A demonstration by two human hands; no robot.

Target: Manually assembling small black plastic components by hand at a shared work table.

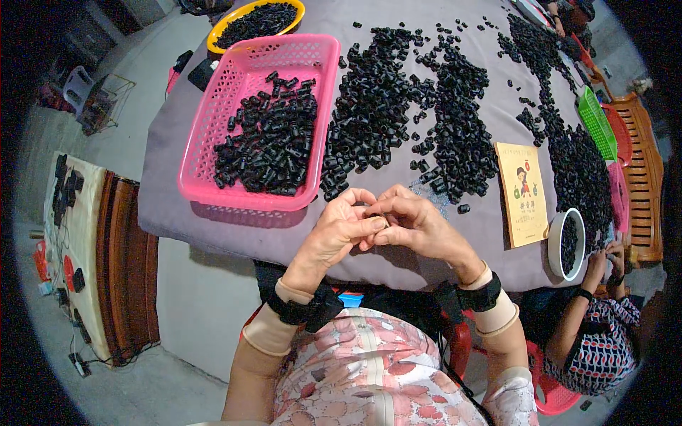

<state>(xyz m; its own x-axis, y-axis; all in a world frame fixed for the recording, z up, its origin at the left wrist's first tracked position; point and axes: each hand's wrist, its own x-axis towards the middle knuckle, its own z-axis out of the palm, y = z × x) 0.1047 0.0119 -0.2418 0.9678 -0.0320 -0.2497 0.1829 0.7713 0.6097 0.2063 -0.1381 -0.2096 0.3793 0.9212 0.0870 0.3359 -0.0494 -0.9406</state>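
My left hand (337, 227) and my right hand (420, 226) meet over the table's near edge, fingertips pinched together. Whatever sits between them is too small and too covered by the fingers to name. Just beyond my right hand lies a small heap of clear, bluish pieces (435, 197), partly hidden by it. Past my fingers spread piles of short black tubular plastic parts (369, 106). To the left of these stands a pink perforated plastic basket (190, 167), holding many longer black parts (266, 142).
A yellow basin (301, 15) of black parts stands at the far left. Right of my hands are a yellow booklet (522, 192), a white bowl (554, 248) and a green basket (595, 124). Another person's hands (604, 263) work at the right edge. A wooden bench (639, 177) stands beyond.
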